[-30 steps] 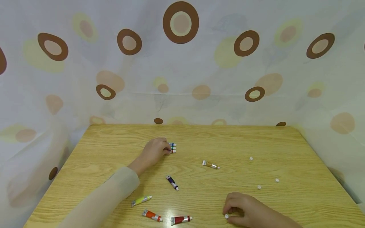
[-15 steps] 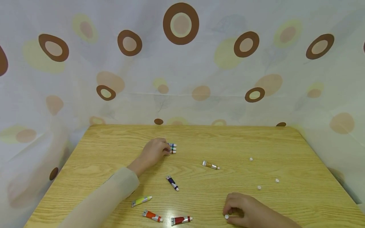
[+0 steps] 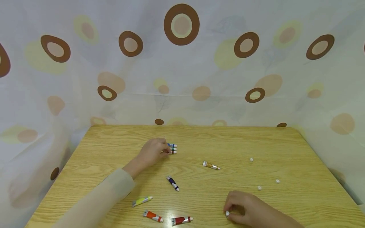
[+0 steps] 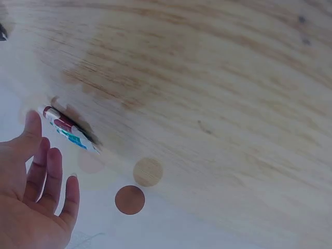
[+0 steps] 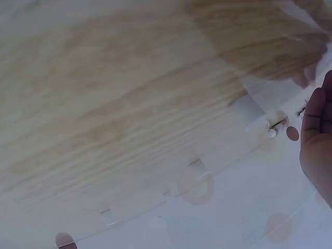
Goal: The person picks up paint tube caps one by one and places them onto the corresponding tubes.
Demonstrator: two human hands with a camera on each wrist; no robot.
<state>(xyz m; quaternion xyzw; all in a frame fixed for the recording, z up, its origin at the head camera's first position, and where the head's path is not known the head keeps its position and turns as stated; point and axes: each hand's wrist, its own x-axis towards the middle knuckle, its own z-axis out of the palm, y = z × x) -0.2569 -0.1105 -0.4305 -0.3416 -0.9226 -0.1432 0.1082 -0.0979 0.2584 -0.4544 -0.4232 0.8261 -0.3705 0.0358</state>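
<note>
My left hand [image 3: 151, 152] is at the far left of the table, beside a small group of paint tubes [image 3: 172, 149] lying side by side with their white caps to the right. In the left wrist view its fingers are loosely bent and spread, apart from the brown-and-green-labelled tubes [image 4: 67, 128]. Near the front right, my right hand [image 3: 247, 207] pinches a small white cap [image 3: 227, 213] between thumb and fingertips. The right wrist view catches only part of that hand [image 5: 317, 142] at its edge; the cap is hidden there.
An ochre paint tube [image 3: 211, 165] and a dark purple one [image 3: 172, 183] lie mid-table. Yellow [image 3: 142, 201], orange [image 3: 153, 216] and dark red [image 3: 182, 220] tubes lie nearer the front. White caps [image 3: 259, 188] are scattered at right. A patterned curtain [image 3: 182, 72] encloses the table.
My left hand has eased slightly left, its fingers loosening from the grouped tubes, which stay put. The right hand has risen a little with the white cap still pinched.
</note>
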